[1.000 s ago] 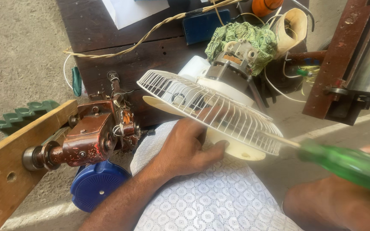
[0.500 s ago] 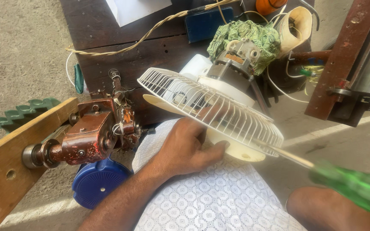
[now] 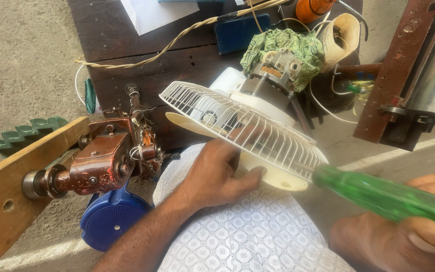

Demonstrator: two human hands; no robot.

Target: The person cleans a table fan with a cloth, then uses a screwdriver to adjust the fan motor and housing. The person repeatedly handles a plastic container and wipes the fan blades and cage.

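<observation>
Two bare hands at work, left hand [image 3: 217, 174] fingers curled under white fan guard [image 3: 242, 128], right hand [image 3: 409, 236] fist closed around green screwdriver handle [image 3: 383, 199], its long axis pointing up-left into the guard's rim, fan motor [image 3: 273, 75] beyond the fingertips.

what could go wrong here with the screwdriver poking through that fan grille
1. The left hand grips the cream blade under the white fan grille, with its fingers behind the wires near the screwdriver shaft; a slip could jab them.
2. The green-handled screwdriver in the right hand enters at a shallow slant, so it might skid off or bend a grille wire.
3. The fan rests tilted on the lap, steadied by one hand only; it may twist.
</observation>
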